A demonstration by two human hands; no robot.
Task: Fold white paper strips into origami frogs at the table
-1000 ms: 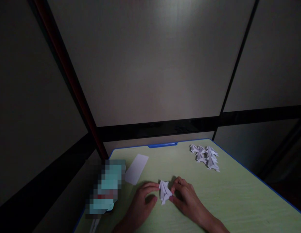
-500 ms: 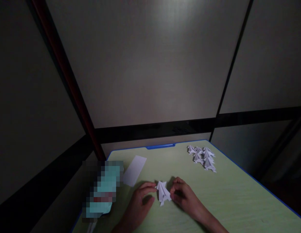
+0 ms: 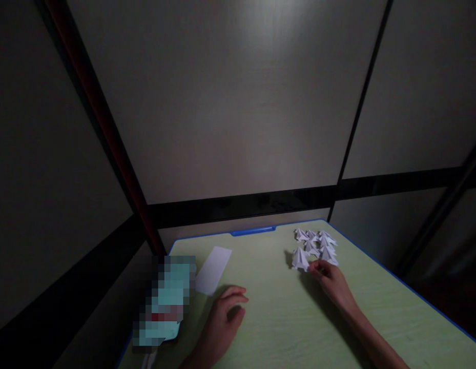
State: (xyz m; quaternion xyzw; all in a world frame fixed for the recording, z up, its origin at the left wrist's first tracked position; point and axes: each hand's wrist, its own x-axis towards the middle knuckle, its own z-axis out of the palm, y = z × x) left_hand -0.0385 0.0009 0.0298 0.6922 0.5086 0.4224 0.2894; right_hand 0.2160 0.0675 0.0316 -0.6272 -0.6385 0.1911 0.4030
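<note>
My right hand [image 3: 327, 277] pinches the near corner of a folded white paper frog [image 3: 299, 259], at the left front of a group of similar folded paper frogs [image 3: 311, 247]. Whether that frog rests on the table or hangs just above it, I cannot tell; a shadow falls to its left. My left hand [image 3: 228, 312] lies at the middle front of the table with fingers curved and apart, holding nothing. Beyond its fingertips there is bare tabletop. A flat white paper rectangle [image 3: 213, 270] lies just past the left hand.
The pale green table [image 3: 268, 338] has a blue rim and a blue handle [image 3: 253, 231] at its far edge. A pixelated teal object [image 3: 166, 294], with a cable at its near end, lies at the left edge. Wall panels [image 3: 238, 128] stand behind the table.
My right hand has carried the paper frog from between my hands, rightward and away from me, to the group. My left hand has stayed in place and no longer touches the frog.
</note>
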